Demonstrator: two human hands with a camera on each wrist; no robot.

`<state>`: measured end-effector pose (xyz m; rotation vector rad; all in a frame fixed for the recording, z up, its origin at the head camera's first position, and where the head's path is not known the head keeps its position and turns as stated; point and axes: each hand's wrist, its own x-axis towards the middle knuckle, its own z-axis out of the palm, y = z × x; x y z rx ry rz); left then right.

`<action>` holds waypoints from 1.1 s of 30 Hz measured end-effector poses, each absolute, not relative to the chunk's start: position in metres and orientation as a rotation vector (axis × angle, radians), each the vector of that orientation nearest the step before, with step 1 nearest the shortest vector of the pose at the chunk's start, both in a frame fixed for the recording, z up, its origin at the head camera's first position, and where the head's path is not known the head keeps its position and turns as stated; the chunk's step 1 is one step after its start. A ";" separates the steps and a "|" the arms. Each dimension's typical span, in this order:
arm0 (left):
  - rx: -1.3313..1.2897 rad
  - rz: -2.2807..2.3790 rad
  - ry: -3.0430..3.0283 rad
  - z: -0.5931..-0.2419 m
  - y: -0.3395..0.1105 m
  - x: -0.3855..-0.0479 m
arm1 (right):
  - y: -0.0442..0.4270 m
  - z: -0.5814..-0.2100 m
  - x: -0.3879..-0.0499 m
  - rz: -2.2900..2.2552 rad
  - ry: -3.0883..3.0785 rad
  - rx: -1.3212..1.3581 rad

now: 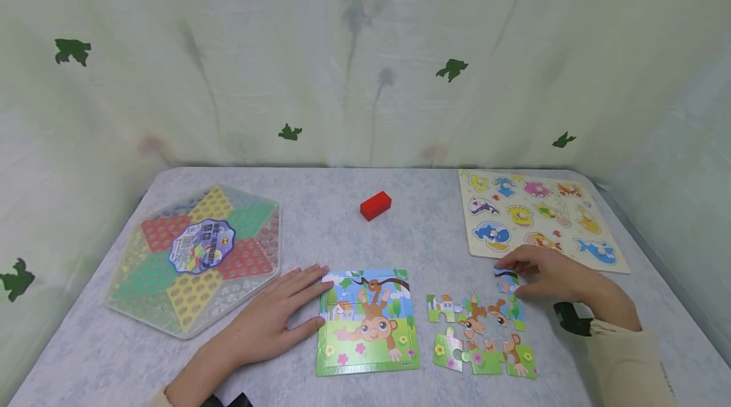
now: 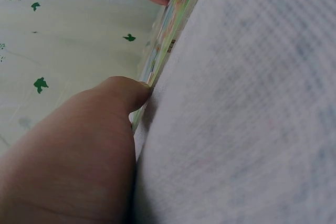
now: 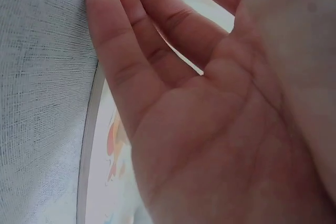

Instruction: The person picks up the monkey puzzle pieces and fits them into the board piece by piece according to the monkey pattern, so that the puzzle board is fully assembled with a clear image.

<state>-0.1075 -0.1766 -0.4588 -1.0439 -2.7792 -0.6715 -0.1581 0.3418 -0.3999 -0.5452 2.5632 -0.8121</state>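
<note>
My left hand (image 1: 280, 315) lies with fingers extended at the left edge of a framed monkey puzzle board (image 1: 368, 356), its fingertips and thumb touching that edge. In the left wrist view the thumb (image 2: 126, 92) meets the board's side. My right hand (image 1: 551, 277) is at the upper right of a group of loose jigsaw pieces, its curled fingers and thumb at the edges of a blue jigsaw piece (image 1: 506, 281). Beside it lie joined or adjacent pieces, among them a monkey-face piece (image 1: 473, 326) and a green corner piece (image 1: 448, 351).
A hexagonal Chinese checkers set (image 1: 251, 289) in clear packaging lies at left. A red block (image 1: 375, 206) sits toward the back. Behind the right hand is a wooden animal peg puzzle (image 1: 502, 207). A pale printed curtain (image 1: 320, 77) surrounds the table.
</note>
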 end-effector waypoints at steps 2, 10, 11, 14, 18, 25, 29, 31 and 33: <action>-1.045 -0.671 -2.778 -0.459 -0.177 -0.108 | 0.341 -0.401 -0.158 -0.797 2.578 -0.538; -1.053 -0.669 -2.764 -0.459 -0.177 -0.108 | 0.329 -0.405 -0.160 -0.694 2.713 -0.563; -1.052 -0.669 -2.763 -0.459 -0.177 -0.108 | 0.327 -0.405 -0.160 -0.681 2.726 -0.568; -1.048 -0.670 -2.767 -0.458 -0.177 -0.108 | 0.321 -0.405 -0.160 -0.662 2.747 -0.579; -1.045 -0.676 -2.780 -0.457 -0.176 -0.108 | 0.319 -0.405 -0.160 -0.661 2.764 -0.595; -1.041 -0.677 -2.785 -0.457 -0.176 -0.107 | 0.314 -0.405 -0.159 -0.666 2.793 -0.613; -1.039 -0.672 -2.783 -0.458 -0.176 -0.107 | 0.306 -0.401 -0.158 -0.697 2.772 -0.636; -1.040 -0.673 -2.781 -0.458 -0.177 -0.107 | 0.302 -0.400 -0.157 -0.711 2.762 -0.658; -1.042 -0.672 -2.774 -0.459 -0.177 -0.108 | 0.299 -0.399 -0.157 -0.715 2.760 -0.692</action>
